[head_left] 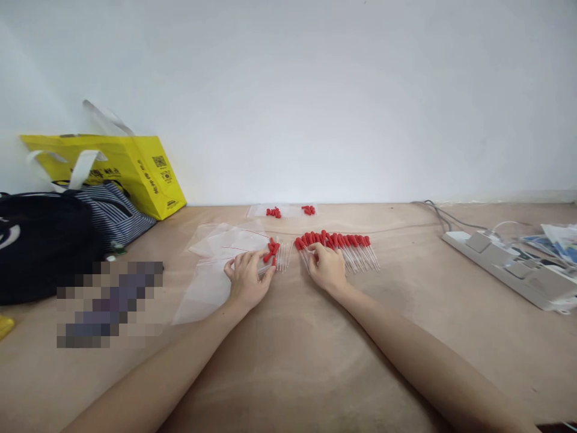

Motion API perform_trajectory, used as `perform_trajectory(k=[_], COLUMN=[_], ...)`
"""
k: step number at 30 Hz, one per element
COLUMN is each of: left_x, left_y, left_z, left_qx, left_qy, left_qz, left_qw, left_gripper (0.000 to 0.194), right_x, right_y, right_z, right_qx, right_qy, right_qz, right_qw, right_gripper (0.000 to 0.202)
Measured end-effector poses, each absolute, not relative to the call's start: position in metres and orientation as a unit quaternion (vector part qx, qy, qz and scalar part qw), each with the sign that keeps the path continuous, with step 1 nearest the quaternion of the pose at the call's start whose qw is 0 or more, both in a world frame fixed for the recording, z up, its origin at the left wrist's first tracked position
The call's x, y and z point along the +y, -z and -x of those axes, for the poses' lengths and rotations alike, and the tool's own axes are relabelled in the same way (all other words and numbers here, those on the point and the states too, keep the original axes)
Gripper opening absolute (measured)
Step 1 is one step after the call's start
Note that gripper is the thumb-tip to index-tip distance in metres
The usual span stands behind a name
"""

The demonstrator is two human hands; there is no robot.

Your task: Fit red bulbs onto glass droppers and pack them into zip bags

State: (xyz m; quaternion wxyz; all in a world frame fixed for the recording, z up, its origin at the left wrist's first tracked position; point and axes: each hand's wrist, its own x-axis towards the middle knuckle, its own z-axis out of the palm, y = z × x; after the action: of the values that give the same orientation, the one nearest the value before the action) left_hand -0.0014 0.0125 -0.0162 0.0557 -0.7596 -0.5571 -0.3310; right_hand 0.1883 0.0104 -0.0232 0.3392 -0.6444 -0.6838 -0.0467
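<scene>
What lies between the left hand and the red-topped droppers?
In the head view, red bulbs and thin clear tubes lie between the left hand and the droppers.

Yellow bag (135,153): dark characters (110,172) across front, partly behind white handle (83,167); can't make them out from where I stand. Side panel (169,195): QR code (159,161), smaller printed mark (166,175) below, slanting lettering (147,177), all illegible. Black bag (49,246): pale curved mark (9,236), partly seen.

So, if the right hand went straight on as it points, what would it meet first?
Likely the red caps just ahead and left of the right hand; depth is unclear, so they may already touch.
</scene>
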Motion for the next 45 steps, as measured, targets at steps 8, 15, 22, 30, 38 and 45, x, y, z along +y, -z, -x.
perform_trajectory(k=[8, 15, 22, 30, 38, 45], left_x=[0.014, 0.012, 0.052, 0.129, 0.134, 0.097], left_y=[0.018, 0.019, 0.010, 0.000, 0.003, 0.011], left_z=[0.002, 0.001, 0.012, -0.012, -0.014, -0.005], left_qx=[-0.561, -0.570, -0.502, -0.440, -0.446, -0.411], left_qy=[0.314, 0.308, 0.270, 0.159, 0.097, 0.105], left_qz=[0.763, 0.758, 0.821, 0.884, 0.890, 0.906], left_qw=[0.060, 0.069, 0.016, -0.015, -0.007, 0.004], left_gripper=[0.018, 0.018, 0.027, 0.037, 0.053, 0.044], right_x=[0.024, 0.024, 0.028, 0.040, 0.047, 0.035], right_y=[0.022, 0.021, 0.016, 0.003, -0.002, -0.004], right_z=[-0.163, -0.163, -0.159, -0.144, -0.136, -0.141], right_qx=[-0.658, -0.666, -0.668, -0.642, -0.661, -0.673], right_qy=[0.078, 0.059, 0.040, -0.002, -0.022, -0.005], right_qz=[0.702, 0.699, 0.697, 0.750, 0.743, 0.731], right_qw=[0.260, 0.254, 0.258, 0.162, 0.103, 0.113], right_gripper=[0.017, 0.020, 0.024, 0.024, 0.022, 0.024])
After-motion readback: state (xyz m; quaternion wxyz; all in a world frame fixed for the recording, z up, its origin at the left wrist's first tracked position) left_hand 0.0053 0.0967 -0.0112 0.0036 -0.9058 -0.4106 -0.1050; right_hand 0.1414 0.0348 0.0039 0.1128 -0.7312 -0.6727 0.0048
